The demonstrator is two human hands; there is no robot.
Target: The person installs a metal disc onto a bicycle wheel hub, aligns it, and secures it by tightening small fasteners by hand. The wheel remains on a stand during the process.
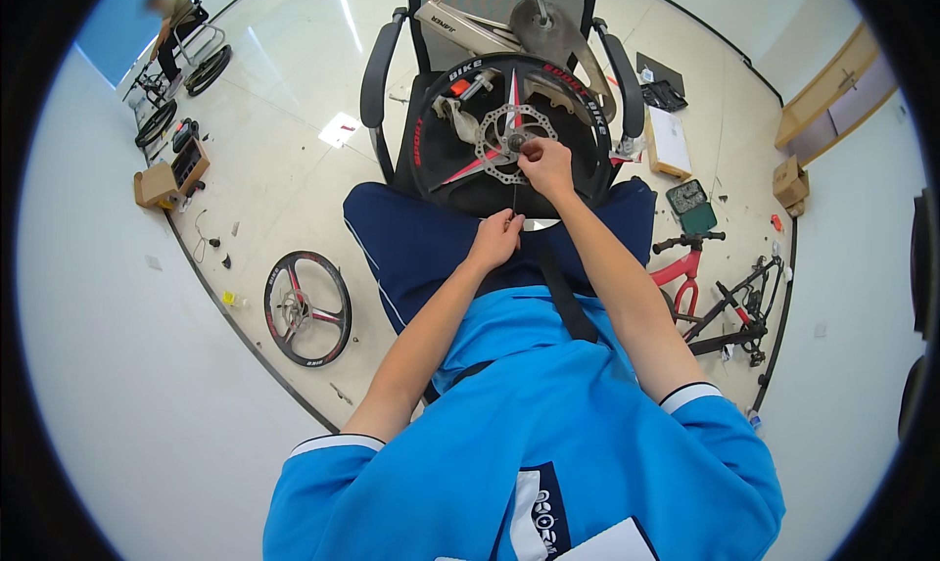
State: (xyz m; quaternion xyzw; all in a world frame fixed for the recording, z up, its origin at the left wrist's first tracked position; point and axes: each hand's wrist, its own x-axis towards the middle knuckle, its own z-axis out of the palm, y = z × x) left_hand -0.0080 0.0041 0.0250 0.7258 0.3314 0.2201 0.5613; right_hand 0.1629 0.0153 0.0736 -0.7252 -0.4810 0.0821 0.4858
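A black bicycle wheel (428, 177) with red and white spokes rests on the chair in front of me, its silver brake disc (489, 142) facing up. My right hand (548, 167) is closed at the hub (516, 143), fingertips pinched together; what they grip there is too small to make out. Nearer to me, over my lap, my left hand (497, 238) pinches a thin dark rod (516, 200) that points up toward the disc. Through the wheel's gaps show loose metal parts and a small orange piece (459, 87) on the seat.
The black office chair (378, 71) also bears a pale bicycle frame part (460, 27) and a crank (548, 27). A second wheel (306, 308) lies on the floor at left. At right are a red frame (688, 267), a tool case (691, 207) and a box (668, 142). A person (176, 23) sits far left.
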